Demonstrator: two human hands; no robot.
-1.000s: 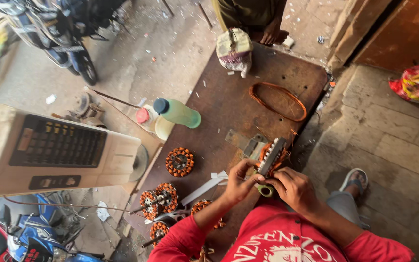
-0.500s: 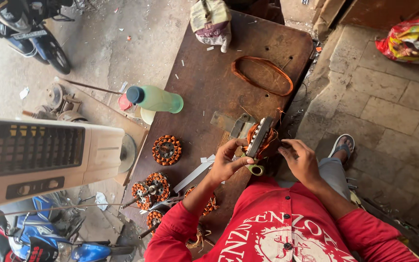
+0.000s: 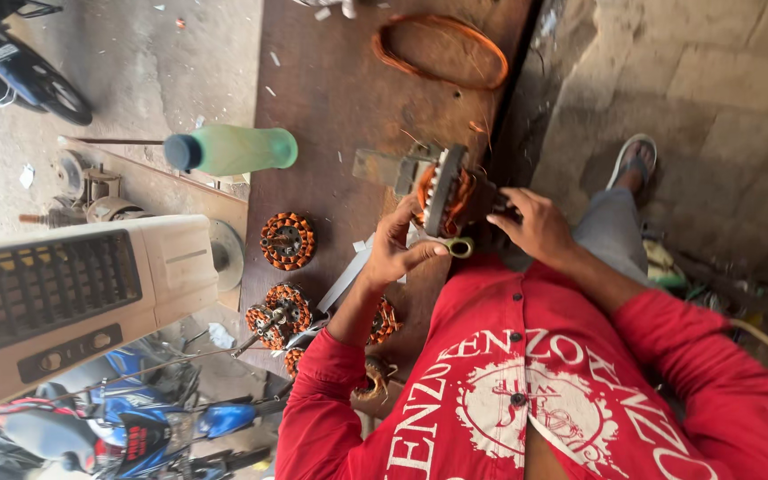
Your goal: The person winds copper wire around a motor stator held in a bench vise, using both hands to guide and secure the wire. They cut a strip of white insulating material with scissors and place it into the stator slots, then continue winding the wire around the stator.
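**A:** Where is the motor stator right now?

**B:** The motor stator (image 3: 444, 188), a ring of steel plates with copper windings, stands on edge near the right side of the rusty brown table (image 3: 331, 80), directly ahead of the person in the red shirt. A grey metal bracket (image 3: 382, 167) lies against its left side.

**A:** And the 2 hands?

**B:** The left hand (image 3: 397, 249) rests at the stator's lower edge, its fingers (image 3: 402, 218) curled upward against the winding; the thumb presses on a small yellow-green ring handle (image 3: 460, 246) just below the stator. Those fingers are together, pressed on the stator, though I cannot tell how firmly they grip. The right hand (image 3: 535, 227) touches the stator's right side, its fingers bent and closed around the dark rim there.

**A:** What else sits on the table?

**B:** A loop of copper wire (image 3: 442, 49) lies at the far end, well apart from the hands. A green bottle with a blue cap (image 3: 228, 149) lies on its side at the left edge. 1 wound copper coil (image 3: 287, 240) sits left of the hand, and more coils (image 3: 279, 311) cluster near the left elbow. A flat white strip (image 3: 348, 276) lies between them. A cream-coloured cooler cabinet (image 3: 73, 293) stands beside the table on the left.
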